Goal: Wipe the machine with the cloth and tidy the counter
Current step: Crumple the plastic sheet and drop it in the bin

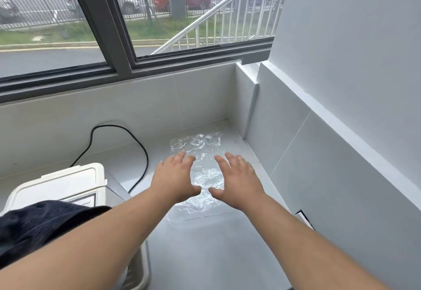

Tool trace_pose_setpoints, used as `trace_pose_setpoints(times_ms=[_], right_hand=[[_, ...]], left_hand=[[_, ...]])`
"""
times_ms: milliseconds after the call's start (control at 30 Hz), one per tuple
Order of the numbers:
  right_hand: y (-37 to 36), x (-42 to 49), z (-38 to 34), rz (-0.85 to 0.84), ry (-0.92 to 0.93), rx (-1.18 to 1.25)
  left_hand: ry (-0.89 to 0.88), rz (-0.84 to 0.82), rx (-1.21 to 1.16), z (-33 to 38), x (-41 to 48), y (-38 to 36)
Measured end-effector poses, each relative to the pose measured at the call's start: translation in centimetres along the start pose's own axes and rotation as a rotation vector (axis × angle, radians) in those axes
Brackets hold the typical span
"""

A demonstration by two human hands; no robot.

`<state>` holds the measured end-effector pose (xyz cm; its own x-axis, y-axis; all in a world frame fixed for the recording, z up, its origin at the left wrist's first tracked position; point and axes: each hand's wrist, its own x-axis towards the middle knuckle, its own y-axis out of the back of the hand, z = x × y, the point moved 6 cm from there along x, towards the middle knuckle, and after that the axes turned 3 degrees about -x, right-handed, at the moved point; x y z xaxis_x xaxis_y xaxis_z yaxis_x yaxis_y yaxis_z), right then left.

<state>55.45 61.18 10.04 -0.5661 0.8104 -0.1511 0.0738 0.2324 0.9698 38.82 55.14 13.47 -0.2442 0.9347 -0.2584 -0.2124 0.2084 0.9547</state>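
A crumpled sheet of clear plastic (197,143) lies flat on the pale grey counter (205,244) near the back right corner. My left hand (174,179) and my right hand (237,180) are spread palm down over the sheet's left and right sides, fingers apart, holding nothing. A white machine (66,184) with a closed lid stands at the left. A dark navy cloth (38,223) is draped over the machine's near side, partly behind my left forearm.
A black power cord (136,139) loops across the counter behind the machine. Tiled walls (319,152) close the counter at the back and right. A dark-framed window (114,27) runs above the back wall. A small dark-edged object (304,218) sits by the right wall.
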Motion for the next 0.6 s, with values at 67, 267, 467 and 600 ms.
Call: trace_pose_setpoints(times_ms=[67, 267, 467, 600], right_hand=[[-0.8, 0.9, 0.3, -0.01, 0.01, 0.004], [-3.2, 3.1, 0.9, -0.058, 0.025, 0.029], [-5.6, 3.5, 0.8, -0.13, -0.002, 0.069], [-7.0, 3.3, 0.6, -0.171, -0.027, 0.121]], left_hand=[[0.014, -0.012, 0.002, 0.0, 1.1, -0.8], [0.086, -0.048, 0.003, -0.6, 4.7, -3.4], [0.256, -0.143, -0.083, -1.5, 6.9, -6.4], [0.311, -0.192, -0.13, -2.0, 7.4, -8.3]])
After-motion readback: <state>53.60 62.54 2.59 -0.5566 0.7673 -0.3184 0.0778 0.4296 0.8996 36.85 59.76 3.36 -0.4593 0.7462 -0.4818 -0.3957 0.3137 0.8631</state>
